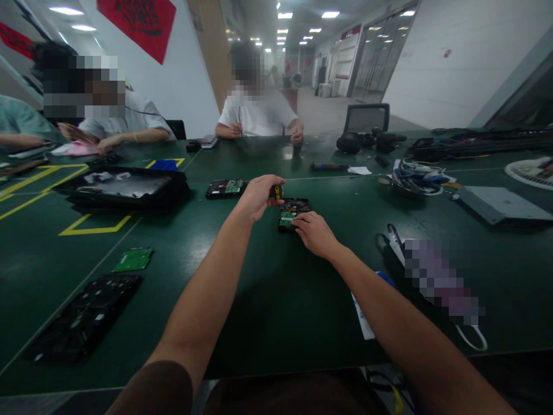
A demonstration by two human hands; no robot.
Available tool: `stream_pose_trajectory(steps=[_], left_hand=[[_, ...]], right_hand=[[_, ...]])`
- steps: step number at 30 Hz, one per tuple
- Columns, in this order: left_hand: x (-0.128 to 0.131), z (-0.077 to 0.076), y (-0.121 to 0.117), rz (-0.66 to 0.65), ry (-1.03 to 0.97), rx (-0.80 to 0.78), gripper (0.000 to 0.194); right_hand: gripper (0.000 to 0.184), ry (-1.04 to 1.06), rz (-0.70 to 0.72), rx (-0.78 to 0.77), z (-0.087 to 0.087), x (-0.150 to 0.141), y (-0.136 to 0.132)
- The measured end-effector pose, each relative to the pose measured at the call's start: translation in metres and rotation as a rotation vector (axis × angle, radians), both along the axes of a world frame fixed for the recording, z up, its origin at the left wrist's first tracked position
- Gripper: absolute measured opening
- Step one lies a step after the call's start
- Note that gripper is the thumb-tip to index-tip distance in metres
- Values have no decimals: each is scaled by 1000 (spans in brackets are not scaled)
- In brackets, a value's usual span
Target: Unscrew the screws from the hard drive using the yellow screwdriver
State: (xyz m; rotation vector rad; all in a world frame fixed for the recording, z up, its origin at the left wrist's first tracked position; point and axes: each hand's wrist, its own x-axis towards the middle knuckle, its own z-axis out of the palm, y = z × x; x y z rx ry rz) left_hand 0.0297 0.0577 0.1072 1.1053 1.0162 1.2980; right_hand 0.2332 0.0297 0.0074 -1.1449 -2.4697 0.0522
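A black hard drive with a green circuit board on top lies on the dark green table, in the middle. My left hand is closed around a yellow-and-black screwdriver, held just above the drive's far left corner. My right hand rests on the drive's near edge, its fingers pressed on the board. A second hard drive with a green board lies to the left, beyond my left hand.
A loose green circuit board and a black panel lie near left. A black tray sits further left. Cables, a grey box and tools lie right. Two people sit across the table.
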Motion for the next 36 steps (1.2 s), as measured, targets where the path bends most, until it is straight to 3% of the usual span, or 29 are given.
stream_pose_trajectory(steps=[5,12,17,25,30,36], left_hand=[[2,0,0,-22,-117,-81,13],[-3,-2,4,81,-11,2,13],[-2,2,-1,-11,2,-13,14],[1,5,-3,-34,-60,-36,13],[0,3,-1,46,25,-11,11],[0,4,-4,-25,-12,-14,13]], right_hand=[[30,-8,-4,20,3,-1,-2],[29,-7,-18,16,5,1,-1],[31,-4,-4,8,4,1,0],[31,-6,-17,0,5,-1,-2],[31,5,-1,0,4,-1,-1],[30,-10,-38,31,6,-1,-3]])
